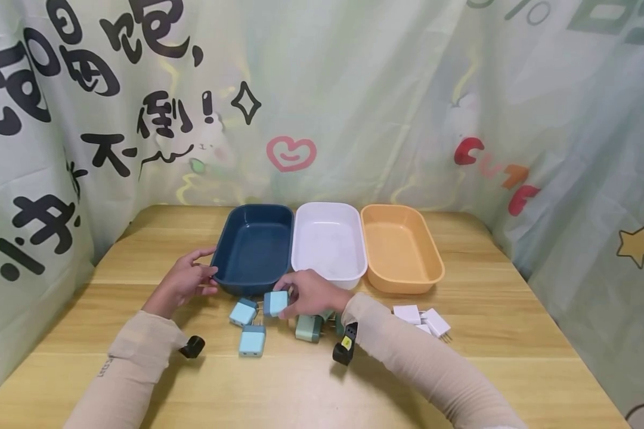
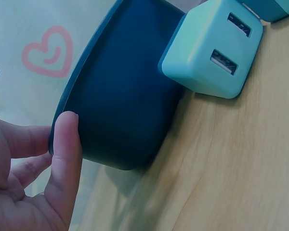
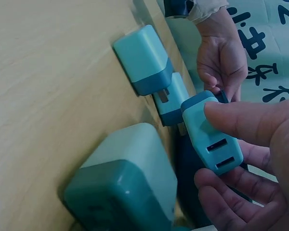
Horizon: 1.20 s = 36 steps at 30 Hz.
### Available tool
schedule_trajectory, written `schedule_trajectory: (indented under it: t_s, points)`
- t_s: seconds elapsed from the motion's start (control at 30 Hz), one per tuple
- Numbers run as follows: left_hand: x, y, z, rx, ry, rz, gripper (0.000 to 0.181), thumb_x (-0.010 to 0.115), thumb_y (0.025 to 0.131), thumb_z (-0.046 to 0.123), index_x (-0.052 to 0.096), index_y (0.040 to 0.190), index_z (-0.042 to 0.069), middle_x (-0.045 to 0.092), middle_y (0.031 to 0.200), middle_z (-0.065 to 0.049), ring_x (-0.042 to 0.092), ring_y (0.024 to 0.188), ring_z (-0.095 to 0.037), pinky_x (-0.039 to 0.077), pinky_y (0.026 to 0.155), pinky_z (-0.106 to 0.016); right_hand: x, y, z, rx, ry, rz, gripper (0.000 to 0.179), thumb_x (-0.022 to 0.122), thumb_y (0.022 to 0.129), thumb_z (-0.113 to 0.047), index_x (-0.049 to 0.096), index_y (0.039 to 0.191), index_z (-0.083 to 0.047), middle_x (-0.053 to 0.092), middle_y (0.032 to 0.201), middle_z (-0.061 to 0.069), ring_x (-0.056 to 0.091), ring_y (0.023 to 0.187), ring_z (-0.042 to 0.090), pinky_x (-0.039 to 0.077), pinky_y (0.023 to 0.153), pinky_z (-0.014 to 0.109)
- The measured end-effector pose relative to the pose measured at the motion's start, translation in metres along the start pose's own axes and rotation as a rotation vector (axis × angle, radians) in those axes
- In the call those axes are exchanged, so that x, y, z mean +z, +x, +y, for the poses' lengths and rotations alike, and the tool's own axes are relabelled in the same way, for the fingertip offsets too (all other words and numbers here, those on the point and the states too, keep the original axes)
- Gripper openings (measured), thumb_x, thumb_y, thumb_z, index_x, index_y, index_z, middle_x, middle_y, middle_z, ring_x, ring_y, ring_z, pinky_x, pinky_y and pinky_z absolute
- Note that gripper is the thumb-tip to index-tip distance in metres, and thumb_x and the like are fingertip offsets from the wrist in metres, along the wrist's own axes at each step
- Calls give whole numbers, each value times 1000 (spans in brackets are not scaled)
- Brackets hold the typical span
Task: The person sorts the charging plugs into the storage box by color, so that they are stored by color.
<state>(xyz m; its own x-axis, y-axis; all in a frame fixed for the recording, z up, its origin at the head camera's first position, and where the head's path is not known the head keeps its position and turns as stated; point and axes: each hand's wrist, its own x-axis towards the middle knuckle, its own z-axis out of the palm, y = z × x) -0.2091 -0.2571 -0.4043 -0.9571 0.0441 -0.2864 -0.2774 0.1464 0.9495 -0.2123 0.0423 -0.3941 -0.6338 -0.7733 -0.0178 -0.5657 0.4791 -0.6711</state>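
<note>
My right hand (image 1: 312, 293) pinches a light blue USB wall charger (image 1: 276, 304) between thumb and fingers, just in front of the dark blue tray (image 1: 253, 289). Its two USB ports show in the right wrist view. At the tray's front left corner, my left hand (image 1: 189, 277) holds the edge, with the thumb on the outer wall and fingers by the rim. Two more light blue chargers, a rear one (image 1: 243, 312) and a front one (image 1: 252, 341), lie before that tray. Beneath my right wrist lie green chargers (image 1: 307, 328), partly hidden by it.
A white tray (image 1: 330, 277) and an orange tray (image 1: 406, 286) stand right of the dark blue one, in a row. Several white chargers (image 1: 406, 314) lie near my right forearm on the wooden table (image 1: 300, 393). A printed curtain (image 1: 365, 119) hangs behind the table.
</note>
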Motion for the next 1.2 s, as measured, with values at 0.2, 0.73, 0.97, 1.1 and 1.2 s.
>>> schedule_trajectory:
  t_s: [0.2, 0.73, 0.97, 1.1, 1.2]
  points:
    - [-1, -1, 1, 0, 9, -3, 58, 46, 100, 2, 24, 154, 10, 48, 98, -17, 58, 71, -18, 59, 67, -32, -4, 2, -4, -5, 14, 9, 45, 84, 76, -17, 66, 116, -6, 66, 92, -3, 62, 73, 5, 51, 71, 20]
    - [-1, 1, 0, 0, 19, 3, 57, 45, 101, 4, 25, 154, 9, 51, 99, -17, 59, 71, -20, 59, 69, -33, -15, 9, -10, -51, -13, 43, 44, 84, 77, -17, 65, 115, -4, 64, 80, -4, 59, 66, 4, 50, 66, 20]
    - [0, 0, 1, -1, 18, 8, 57, 45, 101, 3, 25, 154, 9, 50, 100, -18, 58, 71, -20, 59, 68, -33, -21, 13, -13, -47, 4, 75, 44, 84, 76, -17, 65, 114, -5, 65, 90, -2, 61, 66, 6, 51, 66, 21]
    - [1, -1, 1, 2, 21, 8, 58, 45, 101, 3, 24, 154, 10, 49, 101, -18, 58, 72, -20, 59, 68, -33, -23, 16, -15, -20, 22, 91, 43, 84, 76, -17, 66, 114, -7, 64, 92, -3, 62, 68, 7, 52, 67, 22]
    - [1, -1, 0, 2, 18, 9, 58, 45, 101, 3, 24, 154, 10, 49, 101, -18, 58, 72, -20, 59, 68, -33, -25, 18, -14, -2, 38, 98, 43, 84, 76, -18, 66, 113, -8, 64, 92, -3, 62, 69, 8, 52, 67, 22]
